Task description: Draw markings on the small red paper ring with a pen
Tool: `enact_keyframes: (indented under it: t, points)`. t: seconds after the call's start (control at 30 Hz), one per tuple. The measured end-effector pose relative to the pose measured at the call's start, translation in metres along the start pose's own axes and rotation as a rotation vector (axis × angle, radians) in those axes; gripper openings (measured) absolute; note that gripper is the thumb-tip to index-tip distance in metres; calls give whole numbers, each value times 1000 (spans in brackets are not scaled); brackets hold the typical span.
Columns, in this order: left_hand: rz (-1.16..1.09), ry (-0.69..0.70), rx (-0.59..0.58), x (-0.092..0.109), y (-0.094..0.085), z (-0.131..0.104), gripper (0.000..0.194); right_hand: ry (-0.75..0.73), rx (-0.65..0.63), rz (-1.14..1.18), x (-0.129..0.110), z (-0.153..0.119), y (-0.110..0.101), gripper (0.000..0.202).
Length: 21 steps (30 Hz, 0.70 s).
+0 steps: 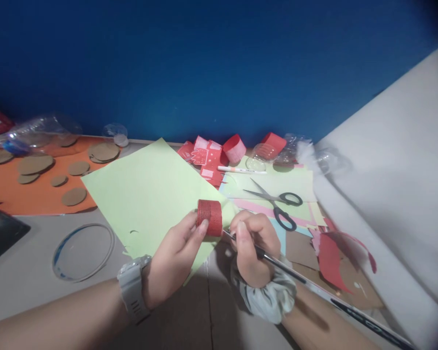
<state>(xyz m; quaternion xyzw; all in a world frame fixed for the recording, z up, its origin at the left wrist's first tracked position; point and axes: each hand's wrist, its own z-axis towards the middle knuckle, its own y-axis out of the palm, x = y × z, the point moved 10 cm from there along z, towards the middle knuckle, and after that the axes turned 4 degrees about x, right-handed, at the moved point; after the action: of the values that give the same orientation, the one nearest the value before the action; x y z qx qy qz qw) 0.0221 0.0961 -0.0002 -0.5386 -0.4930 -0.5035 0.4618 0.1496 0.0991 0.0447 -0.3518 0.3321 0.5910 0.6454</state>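
Note:
My left hand [178, 257] has its thumb and fingers closed around a small red paper roll [214, 218], which shows dark lines along its left part. Between the fingers of my right hand [253, 245] is a slim pen [284, 270] with black and clear parts, its tip close to the lower right edge of the roll. Whether the tip touches the paper I cannot tell. Beneath both hands lies a light green paper sheet [142, 194], set at an angle. Right of the hands, open scissors [272, 197] with black handles rest on stacked coloured paper [306, 180].
Cardboard discs [35, 164] and a clear plastic bottle [44, 131] lie on orange paper [7, 194] at left. Nearer is a pale ring [58, 257]. Red paper pieces [209, 155] and a white marker [241, 170] sit behind. Red scraps [330, 257] lie at right.

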Motion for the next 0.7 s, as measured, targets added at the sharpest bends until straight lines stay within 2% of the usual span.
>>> enact_keyframes:
  t: [0.2,0.33,0.47,0.7]
  points:
    - [165,16,-7,-1,-1,2,27,30,-99,-23,3,-1,11,22]
    - [223,46,-36,0,2,2,28,136,-138,-67,17,0,14,25]
    - [258,57,-69,-2,6,3,30,284,-132,-100,35,1,12,29]
    - [293,47,-67,-3,6,5,30,340,-100,-109,45,-1,11,27]
